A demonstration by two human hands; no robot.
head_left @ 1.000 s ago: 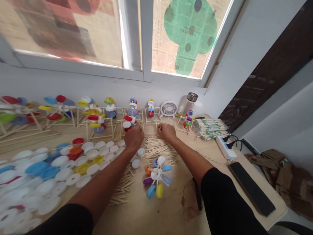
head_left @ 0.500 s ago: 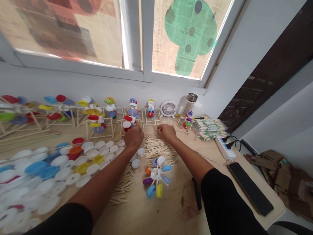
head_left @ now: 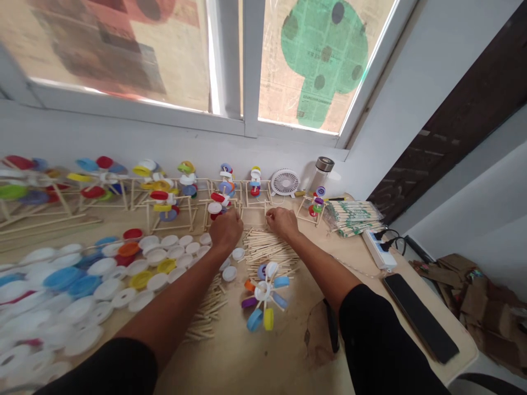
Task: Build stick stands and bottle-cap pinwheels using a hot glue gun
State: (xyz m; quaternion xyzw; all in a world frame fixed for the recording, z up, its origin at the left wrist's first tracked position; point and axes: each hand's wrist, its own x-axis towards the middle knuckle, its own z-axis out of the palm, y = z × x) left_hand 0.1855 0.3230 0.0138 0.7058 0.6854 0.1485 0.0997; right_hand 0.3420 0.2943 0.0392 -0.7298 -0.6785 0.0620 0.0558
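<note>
Closed fingers of my left hand (head_left: 227,226) and my right hand (head_left: 283,223) grip opposite sides of a frame of thin wooden sticks (head_left: 254,208). My left fingertips are partly hidden behind the fist. Close behind the frame is a small wheel of coloured bottle caps (head_left: 255,182) on a stick stand. Left of my left hand stands another cap wheel (head_left: 218,204). Below the hands lies a heap of loose wooden sticks (head_left: 269,248). Nearer to me, a bigger cap wheel (head_left: 262,292) with a white hub and several coloured caps rests on the table.
Many loose caps (head_left: 107,289) cover the left side. A white fan (head_left: 285,182) and a bottle (head_left: 321,174) stand by the wall. At the right are bagged sticks (head_left: 356,216), a power strip (head_left: 379,249) and a black phone-like slab (head_left: 420,317). Another cap wheel (head_left: 316,203) stands right.
The view has shifted very slightly. Both hands stay at the stick frame with almost the same pose.
</note>
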